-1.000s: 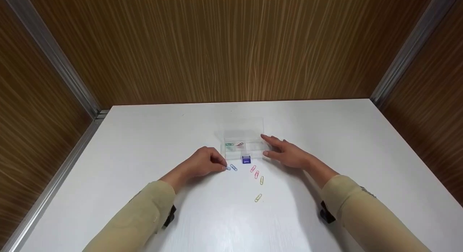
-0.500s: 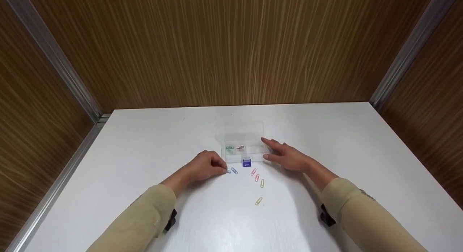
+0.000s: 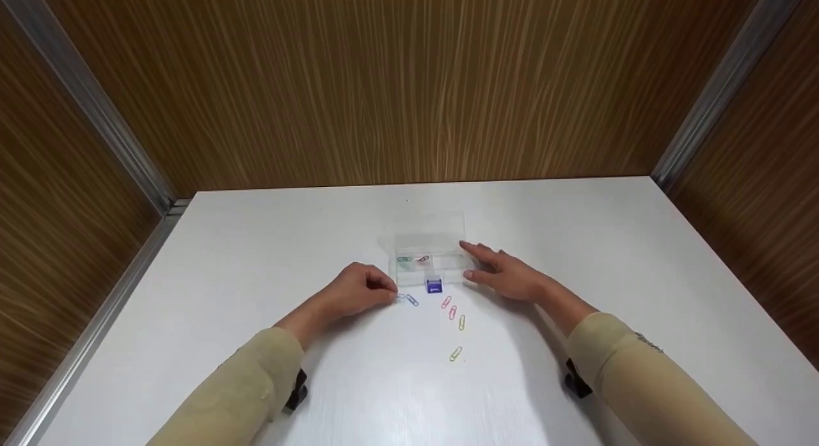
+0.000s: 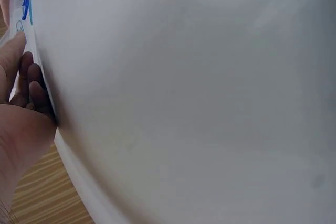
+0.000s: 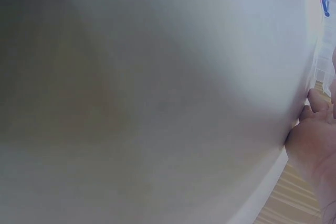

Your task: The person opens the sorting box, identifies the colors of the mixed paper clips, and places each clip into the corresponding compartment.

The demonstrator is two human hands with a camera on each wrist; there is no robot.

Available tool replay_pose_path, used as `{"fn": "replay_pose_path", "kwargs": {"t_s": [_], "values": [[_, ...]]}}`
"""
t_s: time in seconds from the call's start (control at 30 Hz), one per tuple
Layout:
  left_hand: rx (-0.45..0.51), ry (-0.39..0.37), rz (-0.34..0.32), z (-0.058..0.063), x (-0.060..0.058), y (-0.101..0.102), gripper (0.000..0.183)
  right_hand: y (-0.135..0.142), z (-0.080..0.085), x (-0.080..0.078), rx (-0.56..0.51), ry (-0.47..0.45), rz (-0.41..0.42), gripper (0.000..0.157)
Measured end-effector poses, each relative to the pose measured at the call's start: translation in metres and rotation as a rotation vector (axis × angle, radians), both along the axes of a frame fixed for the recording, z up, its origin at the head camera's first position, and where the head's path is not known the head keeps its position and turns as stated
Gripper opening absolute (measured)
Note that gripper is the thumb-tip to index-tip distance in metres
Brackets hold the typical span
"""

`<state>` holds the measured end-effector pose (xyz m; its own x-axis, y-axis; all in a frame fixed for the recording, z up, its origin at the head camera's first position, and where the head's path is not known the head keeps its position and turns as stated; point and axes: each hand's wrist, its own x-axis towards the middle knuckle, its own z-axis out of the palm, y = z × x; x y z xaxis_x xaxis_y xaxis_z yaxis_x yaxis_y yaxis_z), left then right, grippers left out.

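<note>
In the head view my left hand [image 3: 361, 289] pinches a light blue paper clip [image 3: 401, 298] between thumb and index finger, low over the table in front of the box. The clip [image 4: 20, 26] juts past the fingertips in the left wrist view. Right beside it lies a darker blue paper clip [image 3: 413, 300]. A clear plastic box [image 3: 413, 278] stands with its lid [image 3: 430, 223] raised at the back and a purple-blue latch [image 3: 434, 286] in front. Green clips [image 3: 404, 259] and a red-and-dark clip [image 3: 422, 259] lie in its compartments. My right hand [image 3: 508, 273], fingers extended, rests at the box's right side.
Two pink paper clips [image 3: 446, 302] lie in front of the latch. Nearer to me are a yellow paper clip [image 3: 462, 322] and a second yellowish clip [image 3: 455, 354]. The white table [image 3: 288, 228] meets a wood-grain panel [image 3: 409, 81] at the back.
The left hand has shifted slightly left and more of the light blue clip shows past its fingertips. The right hand stays at the box. The whole view has shifted slightly.
</note>
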<state>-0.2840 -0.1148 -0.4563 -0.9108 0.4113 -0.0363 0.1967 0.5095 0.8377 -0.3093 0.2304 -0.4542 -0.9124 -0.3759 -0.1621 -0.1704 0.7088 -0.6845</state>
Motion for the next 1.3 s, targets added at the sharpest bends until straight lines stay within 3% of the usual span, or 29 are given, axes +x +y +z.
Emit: {"fn": "replay_pose_path", "kwargs": {"t_s": [0.17,0.33,0.6,0.77,0.93,1.3], "values": [[-0.003,-0.048,0.035,0.009,-0.002,-0.003,0.007,0.000,-0.001,-0.002,0.002,0.002,0.005,0.074],[-0.006,-0.054,0.090,0.027,-0.009,-0.001,0.010,0.001,-0.001,-0.002,-0.004,-0.003,-0.002,0.074],[0.046,0.004,0.106,0.044,-0.025,0.029,0.018,0.001,0.001,0.001,0.003,-0.033,-0.032,0.074],[0.057,0.019,0.135,0.043,-0.031,0.053,0.016,-0.001,0.003,0.001,0.012,-0.039,-0.029,0.074],[0.044,0.070,0.147,0.038,-0.037,0.071,0.013,-0.003,0.003,0.001,0.016,0.016,0.018,0.074],[-0.008,0.091,0.179,0.028,-0.043,0.087,0.011,-0.006,0.000,-0.001,0.017,0.030,0.040,0.074]]}}
